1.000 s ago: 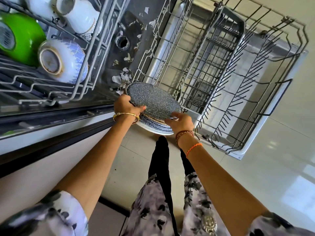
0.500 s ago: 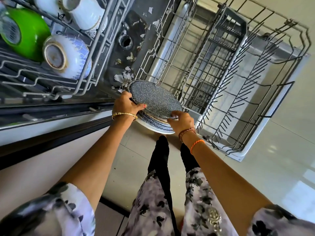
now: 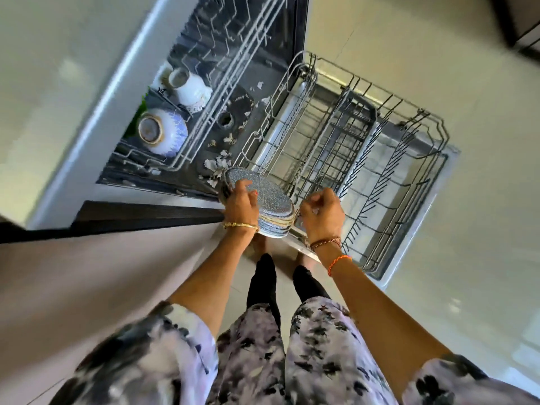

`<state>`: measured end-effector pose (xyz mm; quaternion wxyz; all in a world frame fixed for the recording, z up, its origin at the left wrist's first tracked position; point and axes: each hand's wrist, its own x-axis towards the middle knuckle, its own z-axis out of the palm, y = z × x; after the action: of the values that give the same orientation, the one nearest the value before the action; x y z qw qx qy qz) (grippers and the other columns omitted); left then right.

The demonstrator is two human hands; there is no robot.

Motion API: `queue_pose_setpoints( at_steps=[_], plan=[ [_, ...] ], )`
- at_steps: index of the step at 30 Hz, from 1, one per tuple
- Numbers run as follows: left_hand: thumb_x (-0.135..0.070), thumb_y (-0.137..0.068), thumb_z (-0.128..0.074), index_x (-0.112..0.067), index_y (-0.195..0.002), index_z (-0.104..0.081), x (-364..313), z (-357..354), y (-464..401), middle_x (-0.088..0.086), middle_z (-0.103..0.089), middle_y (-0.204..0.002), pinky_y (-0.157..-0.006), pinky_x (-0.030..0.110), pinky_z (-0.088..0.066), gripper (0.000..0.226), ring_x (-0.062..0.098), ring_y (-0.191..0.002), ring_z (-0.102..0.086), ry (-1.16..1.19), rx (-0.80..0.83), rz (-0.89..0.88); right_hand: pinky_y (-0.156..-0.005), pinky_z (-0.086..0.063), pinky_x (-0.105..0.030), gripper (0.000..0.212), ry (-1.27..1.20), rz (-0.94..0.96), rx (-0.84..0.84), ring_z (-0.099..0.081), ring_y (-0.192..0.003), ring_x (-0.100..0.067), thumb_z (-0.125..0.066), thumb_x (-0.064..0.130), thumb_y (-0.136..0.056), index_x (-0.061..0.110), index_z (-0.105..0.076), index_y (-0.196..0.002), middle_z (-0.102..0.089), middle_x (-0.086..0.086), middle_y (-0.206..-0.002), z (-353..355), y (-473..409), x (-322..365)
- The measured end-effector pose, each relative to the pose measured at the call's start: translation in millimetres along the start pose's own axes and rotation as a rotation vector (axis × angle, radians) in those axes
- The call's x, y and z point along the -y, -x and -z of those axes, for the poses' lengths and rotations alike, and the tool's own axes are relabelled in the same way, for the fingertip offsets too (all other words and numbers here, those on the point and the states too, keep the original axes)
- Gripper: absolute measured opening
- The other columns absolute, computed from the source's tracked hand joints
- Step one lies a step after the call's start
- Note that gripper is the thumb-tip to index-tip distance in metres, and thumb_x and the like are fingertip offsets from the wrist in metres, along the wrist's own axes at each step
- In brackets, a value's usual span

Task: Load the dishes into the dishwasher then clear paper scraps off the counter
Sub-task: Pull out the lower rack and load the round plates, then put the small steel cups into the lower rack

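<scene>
Change: your right hand [image 3: 321, 213] has let go of the plates [image 3: 263, 200], fingers curled, holding nothing.
Left hand [image 3: 239, 204]: grips the stack alone.
Next: rack [image 3: 409, 182] awaits plates.

Upper rack [image 3: 187, 153]: 2 bowls, left side.
Lower rack [image 3: 380, 182]: right.
Plate stack [image 3: 260, 197]: at lower rack's near-left corner.

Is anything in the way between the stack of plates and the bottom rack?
Nothing visible blocks it. The stack of plates, gripped by the left hand, sits right at the lower rack's near corner, and the rack looks empty. The right hand is curled beside the stack.
</scene>
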<state>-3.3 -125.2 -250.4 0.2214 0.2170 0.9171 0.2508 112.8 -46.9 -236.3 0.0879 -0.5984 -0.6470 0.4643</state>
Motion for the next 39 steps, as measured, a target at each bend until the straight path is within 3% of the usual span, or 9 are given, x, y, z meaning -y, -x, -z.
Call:
queue_pose_setpoints(
  at_steps=[5, 9, 14, 20, 23, 25, 29, 33, 39],
  plan=[
    [0.006, -0.091, -0.045, 0.010, -0.110, -0.053, -20, 23, 33, 0.027, -0.056, -0.104, -0.067, 0.030, -0.047, 0.021, 0.039, -0.089, -0.062, 0.063, -0.016, -0.180, -0.054, -0.034, -0.009, 0.028, -0.187, 0.324, -0.209, -0.041, -0.060, -0.016, -0.056, -0.009, -0.074, 0.015, -0.043, -0.074, -0.046, -0.007, -0.074, 39, 26, 15],
    [-0.001, -0.090, -0.048, 0.000, -0.106, -0.056, -24, 53, 68, 0.026, -0.060, -0.100, -0.062, 0.030, -0.049, 0.018, 0.038, -0.081, -0.065, -0.033, -0.070, -0.291, -0.056, -0.044, -0.028, 0.013, -0.261, 0.530, -0.226, -0.052, -0.062, -0.024, -0.054, 0.013, -0.078, 0.021, -0.043, -0.077, -0.054, -0.007, -0.073, 63, 49, 34],
    [0.010, -0.076, -0.062, 0.001, -0.101, -0.064, -21, 98, 101, 0.021, -0.058, -0.109, -0.068, 0.029, -0.051, 0.027, 0.030, -0.090, -0.067, -0.099, -0.158, -0.369, -0.057, -0.042, -0.011, 0.004, -0.454, 0.776, -0.045, -0.051, -0.059, 0.008, -0.049, 0.027, -0.080, 0.027, -0.046, -0.082, -0.051, 0.016, -0.067, 67, 82, 89],
    [-0.003, -0.080, -0.044, 0.000, -0.102, -0.049, 10, 164, 180, 0.010, -0.039, -0.107, -0.090, 0.021, -0.039, 0.023, 0.020, -0.092, -0.043, 0.138, -0.739, -0.455, -0.049, -0.036, -0.013, 0.007, -0.572, 1.158, 0.257, -0.043, -0.049, 0.005, -0.050, 0.022, -0.082, 0.021, -0.051, -0.075, -0.048, 0.020, -0.057, 41, 185, 146],
    [-0.008, -0.081, -0.046, -0.009, -0.108, -0.042, 40, 206, 249, 0.008, -0.035, -0.111, -0.081, 0.013, -0.041, 0.027, 0.015, -0.086, -0.046, 0.137, -1.002, -0.441, -0.044, -0.037, -0.027, 0.019, -0.693, 1.230, 0.440, -0.044, -0.042, -0.012, -0.049, 0.024, -0.083, 0.027, -0.050, -0.064, -0.046, 0.007, -0.051, 23, 259, 165],
    [-0.013, -0.083, -0.047, -0.012, -0.110, -0.041, 60, 234, 299, 0.006, -0.034, -0.115, -0.074, 0.019, -0.045, 0.028, 0.015, -0.090, -0.048, 0.098, -1.147, -0.344, -0.044, -0.036, -0.033, 0.023, -0.778, 1.235, 0.599, -0.044, -0.043, -0.023, -0.048, 0.025, -0.083, 0.031, -0.051, -0.061, -0.044, 0.011, -0.050, 13, 316, 176],
    [-0.020, -0.087, -0.044, -0.009, -0.114, -0.044, 96, 287, 378, 0.017, -0.045, -0.119, -0.096, 0.023, -0.036, 0.029, 0.022, -0.112, -0.040, -0.022, -1.340, -0.085, -0.043, -0.038, -0.023, 0.018, -0.893, 1.228, 0.907, -0.046, -0.044, -0.007, -0.048, 0.025, -0.083, 0.024, -0.054, -0.067, -0.053, 0.015, -0.051, 0, 414, 191],
    [-0.027, -0.086, -0.044, 0.005, -0.109, -0.054, 118, 325, 442, 0.024, -0.053, -0.111, -0.095, 0.024, -0.029, 0.041, 0.024, -0.109, -0.042, 0.027, -1.537, 0.196, -0.041, -0.038, -0.015, 0.015, -0.832, 1.211, 1.249, -0.047, -0.043, -0.001, -0.050, 0.023, -0.084, 0.018, -0.055, -0.071, -0.054, 0.010, -0.050, -18, 492, 197],
    [-0.018, -0.090, -0.049, -0.004, -0.115, -0.050, 153, 359, 489, -0.015, -0.039, -0.101, -0.087, 0.032, -0.043, 0.029, 0.016, -0.096, -0.044, 0.325, -1.766, 0.432, -0.041, -0.038, -0.014, 0.008, -0.719, 1.116, 1.559, -0.046, -0.039, -0.002, -0.051, 0.014, -0.082, 0.014, -0.057, -0.077, -0.057, 0.005, -0.048, -58, 567, 213]
  ],
)
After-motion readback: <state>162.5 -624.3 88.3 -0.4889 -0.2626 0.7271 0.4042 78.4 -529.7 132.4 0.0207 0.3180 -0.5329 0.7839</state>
